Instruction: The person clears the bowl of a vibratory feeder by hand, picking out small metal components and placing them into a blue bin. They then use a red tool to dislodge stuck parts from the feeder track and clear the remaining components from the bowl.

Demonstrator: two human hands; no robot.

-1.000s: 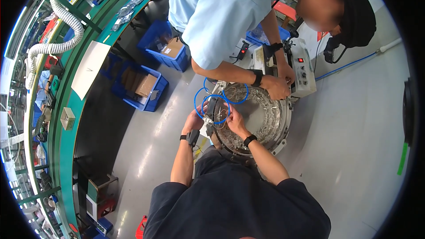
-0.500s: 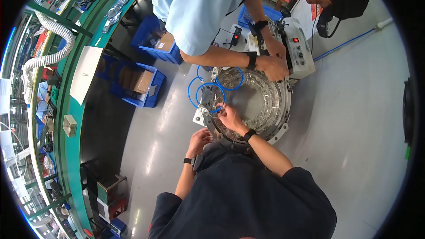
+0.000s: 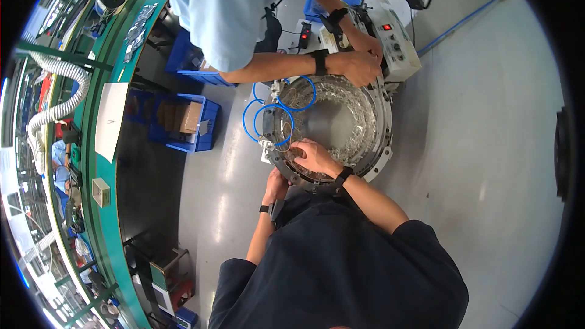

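A round metal bowl feeder (image 3: 385, 128) stands in front of me, with many small shiny pieces (image 3: 359, 137) heaped round its inside. My right hand (image 3: 314, 157) reaches over the near left part of the bowl, fingers bent down towards the inner track. Whatever its fingertips hold is too small to make out. Close against the outer near-left rim is my left hand (image 3: 276, 186), its fingers curled and partly hidden. Thin blue air tubes (image 3: 292, 123) loop over the bowl's left side, joined to a small silver fitting (image 3: 266, 144).
Across the bowl a co-worker in a light blue shirt (image 3: 213, 12) has both hands (image 3: 364, 64) at the far rim, beside a white control box (image 3: 393, 42). Blue bins (image 3: 210, 125) with cardboard boxes stand on the floor at left, by a long green workbench (image 3: 113, 195).
My right hand has moved from the blue tubes and fitting down into the bowl's near left part. My left hand has come up against the rim. The whole view has shifted slightly.
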